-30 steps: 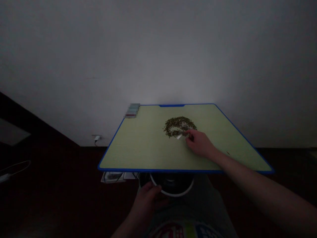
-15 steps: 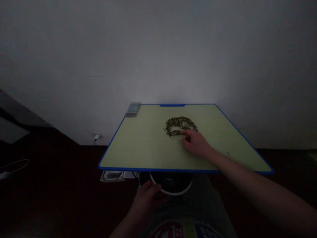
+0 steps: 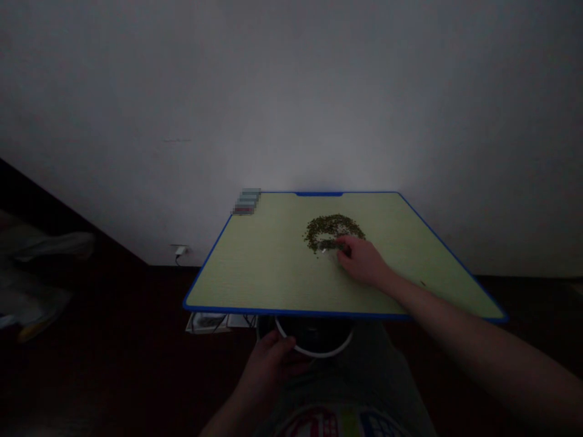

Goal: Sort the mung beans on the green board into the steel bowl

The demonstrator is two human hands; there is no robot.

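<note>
My left hand [image 3: 272, 355] is closed on the left side of a dark bowl [image 3: 330, 353] with a white rim, thumb over the edge. The bowl sits below the near edge of the table, which partly hides it. A ring of small brownish-green grains [image 3: 334, 221] lies spread on the pale table top [image 3: 255, 267]. At the near right part of these grains, my right hand [image 3: 362, 260] is low over the surface, thumb and fingers drawn together. Whatever is between its fingertips is too small and dark to make out. Beside them shows a small pale glint [image 3: 324, 249].
The table has a blue edge [image 3: 291, 313]. A blurred-out item [image 3: 246, 201] rests at its far left corner. One dark speck [image 3: 423, 283] lies near the right forearm. Behind stands a grey wall with a plugged-in charger [image 3: 181, 250]. At the far left, a person's legs [image 3: 31, 291] appear, smeared by motion.
A person's legs have come into view at the far left. My right hand stays by the grains with its fingers slightly shifted, and a pale glint now shows there. My left hand keeps the bowl.
</note>
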